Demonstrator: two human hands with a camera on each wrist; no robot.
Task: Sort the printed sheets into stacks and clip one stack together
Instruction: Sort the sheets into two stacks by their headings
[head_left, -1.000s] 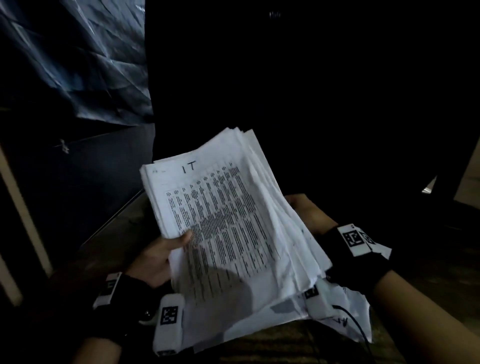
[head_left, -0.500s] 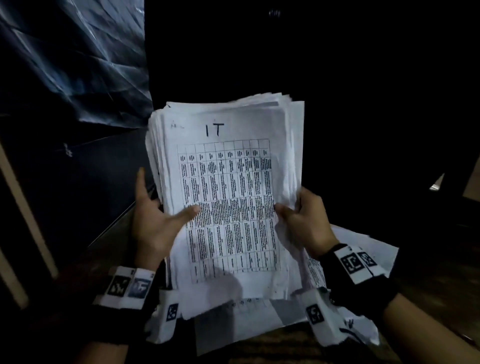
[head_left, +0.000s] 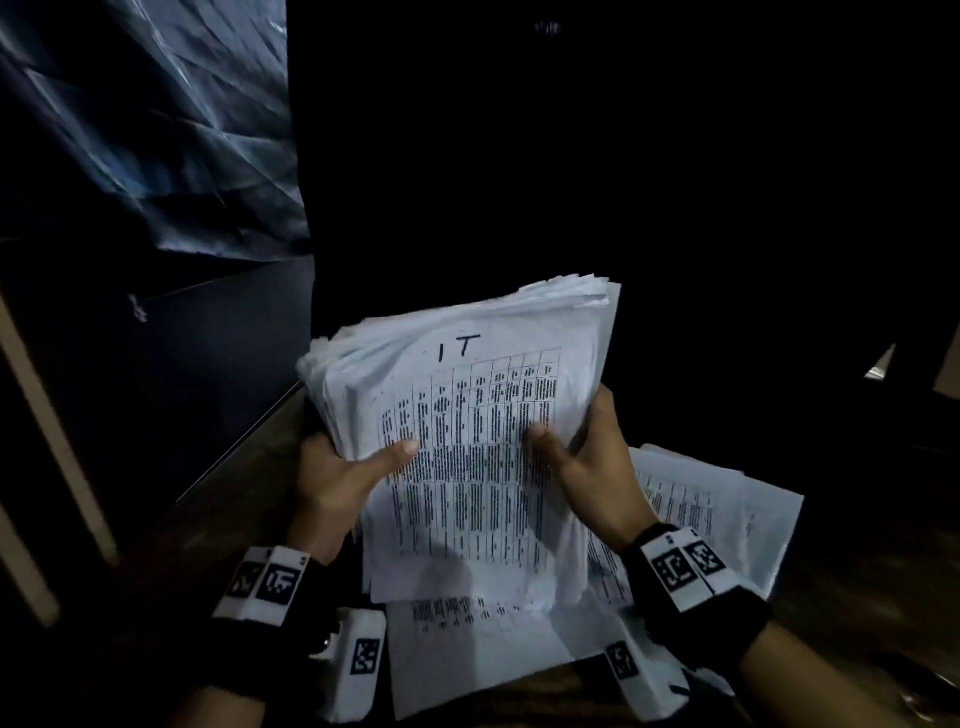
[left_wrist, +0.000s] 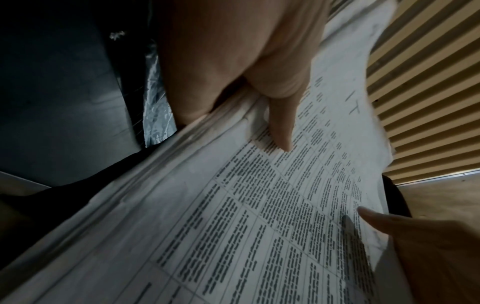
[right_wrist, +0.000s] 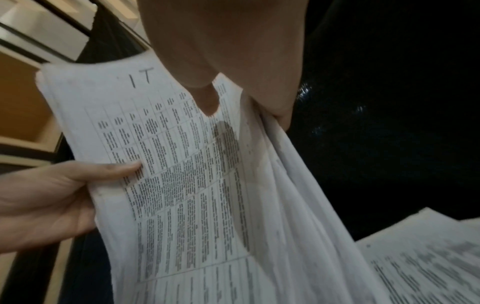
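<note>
- Printed sheets (head_left: 467, 441) are being held up as one thick stack between both hands, raised off the table (head_left: 857, 613) and tilted with the top edge leaning away toward 12 o'clock.
- Handwritten letters "IT" (head_left: 460, 347) are sitting at the head of the top page, above a printed grid of small text.
- Left hand (head_left: 337, 488) is gripping the stack's edge at 9 o'clock, thumb lying across the front page and fingers curling behind the pile.
- Left wrist view is showing that thumb (left_wrist: 279, 123) pressing on the print, with the layered paper edges fanning just below it.
- Right hand (head_left: 592, 467) is gripping the edge at 3 o'clock in the same way, thumb on the front and fingers wrapping behind.
- Right wrist view is showing its thumb (right_wrist: 207, 98) casting a shadow over the table of text, and the sheets on that side are bowing and separating loosely.
- Loose printed pages (head_left: 717, 514) are lying flat on the table under and beyond the raised stack, spreading toward 4 o'clock, with another page (head_left: 478, 639) showing at 6 o'clock.
- Wrist bands (head_left: 691, 566) with black-and-white square markers are sitting on both wrists.
- Crinkled dark sheeting (head_left: 156, 130) is hanging at 10 o'clock; the rest of the background is too dark to make out.
</note>
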